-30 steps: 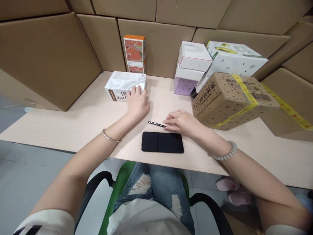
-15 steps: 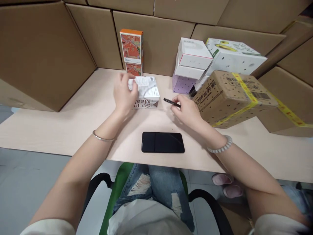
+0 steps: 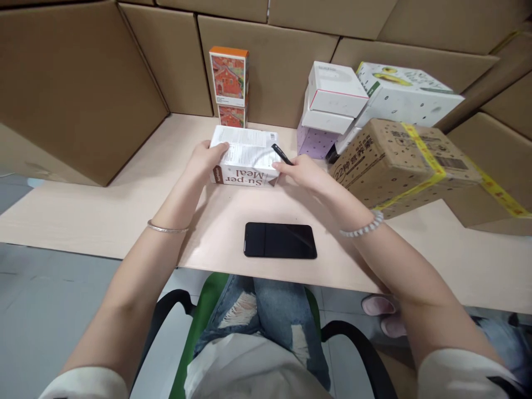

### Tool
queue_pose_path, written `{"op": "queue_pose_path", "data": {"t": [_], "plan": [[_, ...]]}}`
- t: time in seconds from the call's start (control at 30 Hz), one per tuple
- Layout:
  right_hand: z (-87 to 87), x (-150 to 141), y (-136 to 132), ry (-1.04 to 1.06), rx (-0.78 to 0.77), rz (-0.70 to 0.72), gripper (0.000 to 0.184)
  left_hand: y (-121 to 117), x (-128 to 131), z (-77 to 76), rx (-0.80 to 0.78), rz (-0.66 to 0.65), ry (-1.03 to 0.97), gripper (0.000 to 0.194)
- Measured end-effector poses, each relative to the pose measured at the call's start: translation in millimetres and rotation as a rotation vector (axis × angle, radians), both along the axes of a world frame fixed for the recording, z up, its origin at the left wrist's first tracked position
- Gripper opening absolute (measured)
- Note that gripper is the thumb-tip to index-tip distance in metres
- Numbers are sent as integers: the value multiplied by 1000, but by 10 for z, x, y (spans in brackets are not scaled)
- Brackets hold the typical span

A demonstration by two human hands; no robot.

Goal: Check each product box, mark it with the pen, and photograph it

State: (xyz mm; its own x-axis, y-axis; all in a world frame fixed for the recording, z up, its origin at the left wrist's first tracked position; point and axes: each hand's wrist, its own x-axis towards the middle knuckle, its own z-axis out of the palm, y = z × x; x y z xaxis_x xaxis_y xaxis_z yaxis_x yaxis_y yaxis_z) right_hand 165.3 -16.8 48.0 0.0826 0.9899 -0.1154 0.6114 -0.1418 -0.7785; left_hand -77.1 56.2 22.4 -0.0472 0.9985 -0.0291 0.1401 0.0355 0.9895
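A white box (image 3: 245,158) printed "Su-per Meal" lies on the pale table (image 3: 124,205) between both my hands. My left hand (image 3: 204,158) grips its left end, fingers curled over the top edge. My right hand (image 3: 300,169) rests against the box's right end and pinches a thin black pen-like tool (image 3: 281,154), whose tip points over the box's top right corner. A black phone (image 3: 280,240) lies flat, screen dark, near the table's front edge, closer to me than both hands.
An orange picture box (image 3: 229,83) stands upright behind the white box. Stacked white and purple boxes (image 3: 328,108), a white avocado-print box (image 3: 405,97) and a taped brown carton (image 3: 399,163) crowd the right. Large cardboard cartons (image 3: 75,88) wall the back and left.
My left hand drew the white box toward the centre and turned it. My right hand picked the black tool up from the table and brought it to the box's right end.
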Motion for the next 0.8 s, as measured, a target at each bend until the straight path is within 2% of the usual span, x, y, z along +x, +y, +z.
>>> {"op": "queue_pose_path", "data": {"t": [0.07,0.13,0.3,0.43,0.53,0.63,0.8], "plan": [[32,98,-120,28,-10,-17,33,-55,75,41,17,-22,3,29],[24,179,-241,105,4,-20,25,-119,129,119,14,-112,-33,33],[-84,267,-448,188,44,-44,28,-264,99,337,0,-352,-65,68],[-139,323,-537,264,60,10,24,-287,55,380,183,-445,-53,82],[-175,360,-568,377,111,52,41,-289,61,368,324,-464,-61,82],[-223,364,-568,435,182,75,59,-322,60,388,384,-476,-51,80],[-301,345,-563,370,294,109,85,-314,14,410,427,-397,55,74]]}}
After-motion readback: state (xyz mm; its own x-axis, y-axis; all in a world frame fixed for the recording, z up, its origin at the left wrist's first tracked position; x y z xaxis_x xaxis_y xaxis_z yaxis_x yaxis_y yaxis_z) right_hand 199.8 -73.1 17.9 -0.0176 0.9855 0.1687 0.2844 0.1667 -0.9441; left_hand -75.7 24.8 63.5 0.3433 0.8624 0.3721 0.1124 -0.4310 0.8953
